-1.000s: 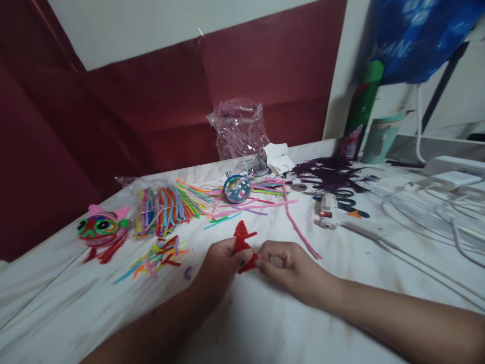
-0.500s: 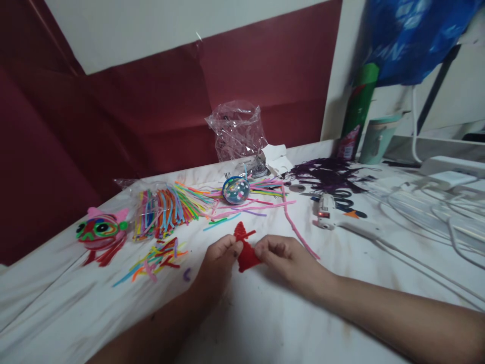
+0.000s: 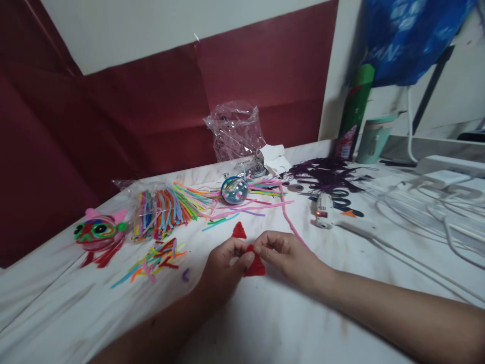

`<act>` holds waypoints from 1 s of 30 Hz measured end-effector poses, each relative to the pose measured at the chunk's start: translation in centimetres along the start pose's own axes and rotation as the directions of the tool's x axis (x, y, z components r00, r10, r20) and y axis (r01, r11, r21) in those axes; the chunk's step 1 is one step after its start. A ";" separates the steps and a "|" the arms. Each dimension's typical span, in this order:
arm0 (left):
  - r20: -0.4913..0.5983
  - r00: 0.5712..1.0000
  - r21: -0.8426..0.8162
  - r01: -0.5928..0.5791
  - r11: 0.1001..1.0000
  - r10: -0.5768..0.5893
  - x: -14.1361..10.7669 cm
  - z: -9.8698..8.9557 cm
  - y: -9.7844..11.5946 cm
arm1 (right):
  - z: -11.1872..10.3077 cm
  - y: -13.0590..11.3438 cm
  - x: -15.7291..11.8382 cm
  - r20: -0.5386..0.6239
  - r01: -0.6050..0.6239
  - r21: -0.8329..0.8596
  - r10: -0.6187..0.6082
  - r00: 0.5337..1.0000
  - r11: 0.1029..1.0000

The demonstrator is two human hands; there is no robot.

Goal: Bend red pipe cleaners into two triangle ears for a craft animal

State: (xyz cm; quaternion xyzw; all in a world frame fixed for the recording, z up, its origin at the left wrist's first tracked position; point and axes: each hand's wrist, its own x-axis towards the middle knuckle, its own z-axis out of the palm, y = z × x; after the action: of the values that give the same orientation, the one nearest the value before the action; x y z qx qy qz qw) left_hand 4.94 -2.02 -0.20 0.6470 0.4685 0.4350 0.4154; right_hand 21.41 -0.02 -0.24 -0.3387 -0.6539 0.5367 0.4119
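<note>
Between my two hands is a red fuzzy pipe-cleaner piece (image 3: pixel 256 267), ridged in rows, with a pointed tip showing above my fingers. My left hand (image 3: pixel 227 260) pinches it from the left with thumb and forefinger. From the right, my right hand (image 3: pixel 278 253) is closed in a pinch at its upper middle; the fingers cover that part. Left of my hands lies a heap of short cut pipe cleaners (image 3: pixel 157 260), with a small purple curl (image 3: pixel 185 275) beside it. Beyond them is a bundle of long coloured pipe cleaners (image 3: pixel 162 210), partly in clear plastic.
A decorated fish-like figure (image 3: pixel 99 232) stands far left. Behind my hands sits a clear ball (image 3: pixel 235 190). To the right are a white glue gun (image 3: pixel 325 210), scissors (image 3: pixel 341 197), purple shreds (image 3: pixel 326 174), a green cup (image 3: pixel 376 139) and cables (image 3: pixel 417 210).
My fingers have shifted on the red piece, which has turned a little. The short red strand that stuck out to the right is now hidden by my hands.
</note>
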 end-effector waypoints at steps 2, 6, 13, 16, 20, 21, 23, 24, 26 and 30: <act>-0.016 0.999 -0.082 0.028 0.996 -0.030 0.1 0.0 -0.1 | 0.0 0.0 0.0 0.016 -0.004 0.020 0.004 1.000 1.000; -0.017 0.995 -0.235 0.087 0.968 -0.094 0.3 0.0 -0.2 | 0.0 0.0 0.0 -0.015 0.005 0.066 -0.004 1.000 0.998; 0.039 0.991 -0.349 0.132 0.928 -0.126 0.4 -0.1 -0.4 | -0.1 0.2 0.2 0.029 -0.017 0.172 0.012 1.000 0.985; 0.112 0.981 -0.447 0.192 0.874 -0.158 0.4 0.0 0.0 | -0.1 0.0 0.1 0.098 0.002 0.203 -0.022 0.995 0.979; 0.135 0.978 -0.511 0.206 0.834 -0.159 0.4 0.1 0.5 | -0.1 -0.1 0.1 0.101 0.017 0.190 -0.037 0.994 0.982; 0.110 0.982 -0.490 0.186 0.851 -0.152 0.4 0.1 0.5 | -0.1 -0.1 0.1 0.057 0.036 0.162 -0.045 0.997 0.986; 0.027 0.992 -0.403 0.125 0.906 -0.125 0.3 0.0 0.5 | -0.2 -0.1 0.2 -0.092 0.097 0.052 -0.091 0.992 0.994; -0.023 0.995 -0.336 0.081 0.938 -0.094 0.2 -0.1 0.4 | -0.3 -0.1 0.2 -0.164 0.130 -0.025 -0.132 0.977 0.991; -0.112 0.994 -0.143 -0.023 0.989 0.007 0.1 -0.2 0.4 | -0.3 -0.3 0.1 -0.214 0.181 -0.181 -0.218 0.952 0.967; -0.119 0.958 0.225 -0.230 0.947 0.261 -0.2 -0.2 0.5 | -0.1 -0.5 -0.5 -0.105 0.201 -0.310 -0.244 0.964 0.929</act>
State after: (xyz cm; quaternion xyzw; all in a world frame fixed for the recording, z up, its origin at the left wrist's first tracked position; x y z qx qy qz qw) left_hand 4.86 -2.29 0.24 0.7067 0.4566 0.4782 0.2520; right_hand 21.70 -0.47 0.18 -0.3574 -0.7304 0.3569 0.4598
